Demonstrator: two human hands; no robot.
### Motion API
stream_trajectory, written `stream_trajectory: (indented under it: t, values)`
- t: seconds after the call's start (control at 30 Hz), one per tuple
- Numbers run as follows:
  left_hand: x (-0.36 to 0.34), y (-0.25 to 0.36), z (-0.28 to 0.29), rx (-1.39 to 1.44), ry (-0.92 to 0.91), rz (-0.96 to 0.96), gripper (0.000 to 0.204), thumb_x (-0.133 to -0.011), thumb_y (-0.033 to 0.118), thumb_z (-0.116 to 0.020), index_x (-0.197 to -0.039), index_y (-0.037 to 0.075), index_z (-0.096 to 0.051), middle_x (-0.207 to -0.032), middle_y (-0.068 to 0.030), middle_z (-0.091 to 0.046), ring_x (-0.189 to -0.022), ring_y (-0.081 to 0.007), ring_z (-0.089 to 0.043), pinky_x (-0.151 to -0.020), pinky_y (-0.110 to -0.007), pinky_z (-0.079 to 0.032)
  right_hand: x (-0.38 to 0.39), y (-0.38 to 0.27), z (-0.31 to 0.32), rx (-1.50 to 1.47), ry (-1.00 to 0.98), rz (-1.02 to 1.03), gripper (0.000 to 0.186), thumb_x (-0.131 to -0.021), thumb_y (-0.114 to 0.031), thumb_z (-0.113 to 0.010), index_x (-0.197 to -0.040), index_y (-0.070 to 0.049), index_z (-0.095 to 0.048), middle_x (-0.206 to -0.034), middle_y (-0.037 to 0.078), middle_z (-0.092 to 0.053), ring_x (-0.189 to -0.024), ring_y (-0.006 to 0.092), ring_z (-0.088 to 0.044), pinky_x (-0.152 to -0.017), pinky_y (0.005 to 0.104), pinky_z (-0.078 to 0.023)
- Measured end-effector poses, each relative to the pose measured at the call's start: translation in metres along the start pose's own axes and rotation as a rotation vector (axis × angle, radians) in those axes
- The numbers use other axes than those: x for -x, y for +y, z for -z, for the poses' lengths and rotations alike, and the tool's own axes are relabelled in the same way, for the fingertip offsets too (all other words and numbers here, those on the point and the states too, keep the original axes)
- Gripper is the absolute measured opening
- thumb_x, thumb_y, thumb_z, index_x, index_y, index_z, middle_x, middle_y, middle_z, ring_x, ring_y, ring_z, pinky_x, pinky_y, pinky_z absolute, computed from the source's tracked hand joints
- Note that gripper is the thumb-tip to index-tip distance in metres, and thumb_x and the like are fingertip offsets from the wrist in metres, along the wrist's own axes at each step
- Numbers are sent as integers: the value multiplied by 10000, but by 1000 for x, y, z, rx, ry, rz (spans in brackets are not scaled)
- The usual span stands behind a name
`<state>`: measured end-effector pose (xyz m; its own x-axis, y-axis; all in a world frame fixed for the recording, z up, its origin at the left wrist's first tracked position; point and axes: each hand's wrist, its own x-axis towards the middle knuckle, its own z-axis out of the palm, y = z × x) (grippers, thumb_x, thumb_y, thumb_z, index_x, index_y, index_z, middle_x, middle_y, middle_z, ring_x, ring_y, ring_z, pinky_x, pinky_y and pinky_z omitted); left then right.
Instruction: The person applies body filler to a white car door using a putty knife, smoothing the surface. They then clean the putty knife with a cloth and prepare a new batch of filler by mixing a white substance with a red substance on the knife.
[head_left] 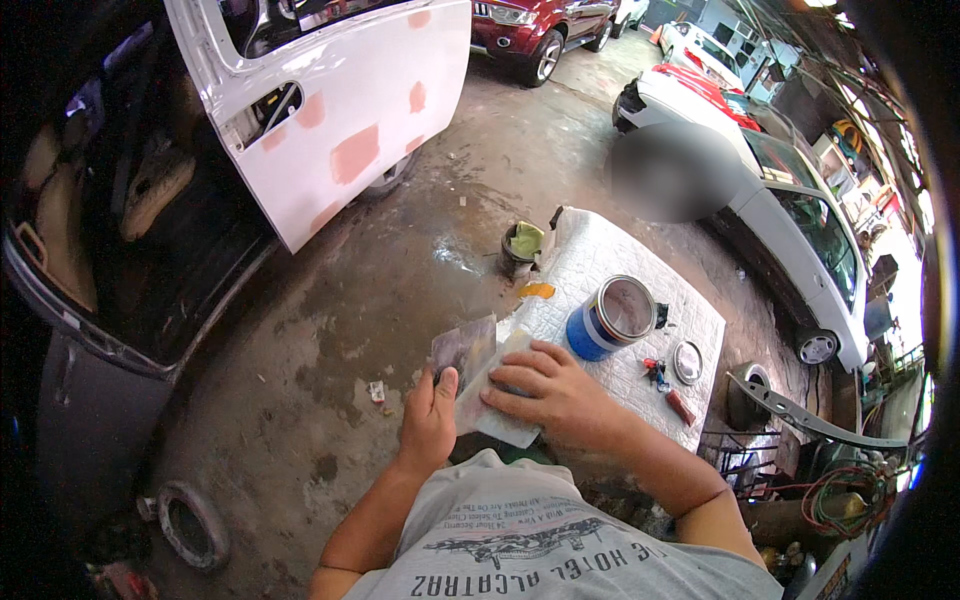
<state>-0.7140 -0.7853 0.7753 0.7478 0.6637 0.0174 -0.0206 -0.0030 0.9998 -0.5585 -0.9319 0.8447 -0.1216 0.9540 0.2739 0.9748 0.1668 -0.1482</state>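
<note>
My left hand (430, 415) is closed round the lower edge of a thin, smeared, greyish-purple flat plate (465, 347), its thumb pressed against the face. Fingers of my right hand (545, 385) curl over a pale flat board (510, 428), which lies against the plate in front of my chest. A bit of blue shows under those fingers; what it is I cannot make out. Just beyond my right hand, an opened blue tin (592, 335) with a smeared rim stands on a table (575, 240) covered in white quilted sheeting.
A round lid (687, 362) and a red-handled tool (680, 407) lie on the table. Beside its far corner is a dark bucket (517, 262) with green inside. An open white car door (400, 90) with pink patches stands left. A white car (820, 260) is right; a tyre (193, 525) lies lower left.
</note>
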Motion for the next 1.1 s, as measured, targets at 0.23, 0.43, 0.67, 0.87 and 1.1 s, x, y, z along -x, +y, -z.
stream_trajectory:
  t: [0.23,0.43,0.67,0.87,1.1]
  values:
    - [-1,-7,2,-119,64,-144,321,-1067,241,-458,-1085,-62,-561,-728,-173,-600,-624,-231,-556,-586,-398,-432,18,-23,-17,-51,-68,0,471,-817,-163,-612,-1284,-220,-619,-1305,38,-560,-1249,245,-520,-1085,487,-361]
    - [-4,22,2,-179,274,-369,335,-1068,251,-456,-1104,-64,-563,-794,-205,-630,-694,-269,-607,-634,-389,-461,32,-26,-35,-107,-99,-40,536,-793,-171,-647,-1326,-202,-603,-1315,44,-566,-1233,268,-530,-1089,484,-361]
    - [2,-18,-3,636,262,244,302,-1058,251,-481,-1205,-7,-539,-1111,-135,-640,-991,-254,-645,-838,-362,-522,25,-42,-14,-463,348,-89,637,-704,-37,-795,-1308,-149,-624,-1357,175,-498,-1255,384,-505,-1038,483,-434]
    - [29,-13,-16,835,355,411,322,-1042,225,-476,-1297,29,-488,-1173,-111,-623,-1049,-249,-652,-901,-414,-551,29,-45,-47,-497,309,-94,631,-730,-32,-781,-1315,-213,-629,-1351,172,-491,-1256,388,-508,-1037,485,-435]
    - [53,-31,-6,871,443,499,288,-1019,230,-533,-1254,63,-530,-1171,-88,-621,-1054,-249,-647,-911,-426,-538,55,-29,-96,-531,122,-357,637,-758,-7,-743,-1352,-192,-604,-1328,164,-509,-1213,373,-524,-1034,417,-444]
